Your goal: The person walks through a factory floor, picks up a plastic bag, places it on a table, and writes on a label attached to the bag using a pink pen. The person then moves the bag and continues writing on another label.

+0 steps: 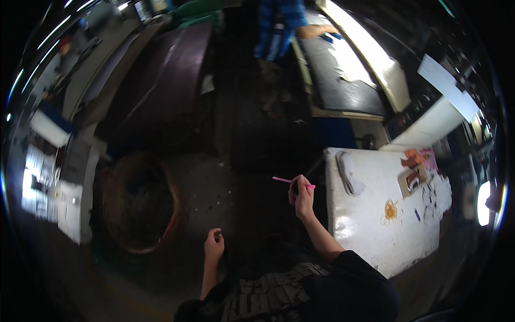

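Note:
My right hand (302,197) is closed around a slim pink pen-like stick (281,179), held above the dark floor just left of a white-topped table (357,239). One end of the stick points left, and its other end shows at the right of my fingers. My left hand (214,246) hangs lower and further left with its fingers curled. Whether anything sits in those fingers is too dark to make out. A round, brown-rimmed bin (176,206) stands on the floor to the left of it.
On the white table lie a stack of pale flat pieces (347,174), yellow rubber bands (390,211), a blue pen (417,214) and a small open box (410,182). Ahead, a person in blue (279,27) reaches over a dark-topped bench (348,94). A maroon-topped table (166,70) stands far left.

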`<state>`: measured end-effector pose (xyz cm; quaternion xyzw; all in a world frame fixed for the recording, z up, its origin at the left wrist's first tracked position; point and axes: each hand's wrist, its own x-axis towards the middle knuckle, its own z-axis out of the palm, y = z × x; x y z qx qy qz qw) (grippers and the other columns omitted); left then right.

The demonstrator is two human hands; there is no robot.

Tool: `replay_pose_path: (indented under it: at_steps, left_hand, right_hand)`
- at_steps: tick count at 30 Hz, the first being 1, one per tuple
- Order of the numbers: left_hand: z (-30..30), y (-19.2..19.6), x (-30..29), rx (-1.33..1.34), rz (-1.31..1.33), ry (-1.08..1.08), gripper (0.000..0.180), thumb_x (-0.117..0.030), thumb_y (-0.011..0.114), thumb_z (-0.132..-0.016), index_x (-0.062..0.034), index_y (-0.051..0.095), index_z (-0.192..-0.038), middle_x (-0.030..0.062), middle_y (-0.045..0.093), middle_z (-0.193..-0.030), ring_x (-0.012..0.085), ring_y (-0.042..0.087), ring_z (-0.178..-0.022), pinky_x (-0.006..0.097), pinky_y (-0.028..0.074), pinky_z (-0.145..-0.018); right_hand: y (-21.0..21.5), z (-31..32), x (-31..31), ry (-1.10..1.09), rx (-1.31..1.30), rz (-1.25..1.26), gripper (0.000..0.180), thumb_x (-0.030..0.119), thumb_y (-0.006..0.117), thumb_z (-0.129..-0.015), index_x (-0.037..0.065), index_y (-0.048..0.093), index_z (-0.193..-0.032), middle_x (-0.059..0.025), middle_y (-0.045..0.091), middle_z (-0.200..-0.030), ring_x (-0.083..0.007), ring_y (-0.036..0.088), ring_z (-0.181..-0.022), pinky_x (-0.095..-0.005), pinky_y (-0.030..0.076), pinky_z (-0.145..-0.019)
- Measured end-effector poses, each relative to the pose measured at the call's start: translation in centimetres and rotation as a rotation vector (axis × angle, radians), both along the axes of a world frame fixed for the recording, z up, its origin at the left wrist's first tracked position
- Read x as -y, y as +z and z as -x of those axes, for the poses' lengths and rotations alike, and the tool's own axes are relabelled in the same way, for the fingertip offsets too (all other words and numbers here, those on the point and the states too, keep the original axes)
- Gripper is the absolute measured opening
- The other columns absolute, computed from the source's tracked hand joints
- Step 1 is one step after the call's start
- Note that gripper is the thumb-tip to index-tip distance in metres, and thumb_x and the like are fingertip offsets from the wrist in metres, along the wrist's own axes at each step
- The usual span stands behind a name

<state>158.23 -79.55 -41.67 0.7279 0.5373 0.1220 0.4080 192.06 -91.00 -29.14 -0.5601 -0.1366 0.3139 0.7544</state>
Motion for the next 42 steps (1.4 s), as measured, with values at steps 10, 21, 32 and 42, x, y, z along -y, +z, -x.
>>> replay_pose_path:
  at_steps: [10, 21, 32, 42]
  left_hand:
    - [21.2, -2.7, 1.7, 0.500, 0.261, 0.459, 0.023, -0.021, 0.064, -0.103, -0.0083, 0.069, -0.122, 0.0013, 0.064, -0.082, 0.0082, 0.058, -0.077, 0.027, 0.050, -0.072]
    - [41.6, -2.2, 8.6, 0.159, 0.222, 0.962, 0.029, -0.013, 0.049, -0.102, -0.0090, 0.069, -0.122, 0.0182, 0.070, -0.091, 0.0271, 0.070, -0.085, 0.039, 0.054, -0.081]
    - [60.8, -11.3, 5.9, 0.510, 0.517, 1.445, 0.031, -0.017, 0.048, -0.106, -0.0104, 0.062, -0.133, 0.0093, 0.072, -0.091, 0.0204, 0.069, -0.072, 0.035, 0.053, -0.064]
    - [63.9, -13.7, 13.6, 1.008, 0.691, 2.296, 0.034, -0.030, 0.052, -0.105, -0.0072, 0.060, -0.128, 0.0110, 0.068, -0.096, 0.0223, 0.066, -0.071, 0.039, 0.056, -0.066]
  right_hand:
    - [-3.1, 22.6, -14.0, 0.573, 0.020, 0.186, 0.048, 0.045, 0.041, -0.114, 0.010, 0.062, -0.090, 0.0067, 0.041, -0.056, -0.0017, 0.033, -0.044, -0.0212, 0.025, -0.043]
    - [-16.7, 41.5, -24.4, 1.476, 1.460, 0.764, 0.040, 0.041, 0.049, -0.099, 0.013, 0.076, -0.110, -0.0292, 0.071, -0.104, -0.0475, 0.068, -0.105, -0.0578, 0.054, -0.092]
    - [-28.3, 65.6, -40.0, 2.230, 1.407, 0.775, 0.041, 0.030, 0.058, -0.087, -0.004, 0.072, -0.106, -0.0237, 0.076, -0.091, -0.0395, 0.074, -0.083, -0.0464, 0.059, -0.076]
    - [-22.9, 104.3, -54.0, 2.419, 1.495, 0.277, 0.032, 0.034, 0.066, -0.088, 0.010, 0.081, -0.103, -0.0125, 0.078, -0.090, -0.0259, 0.074, -0.084, -0.0393, 0.058, -0.079]
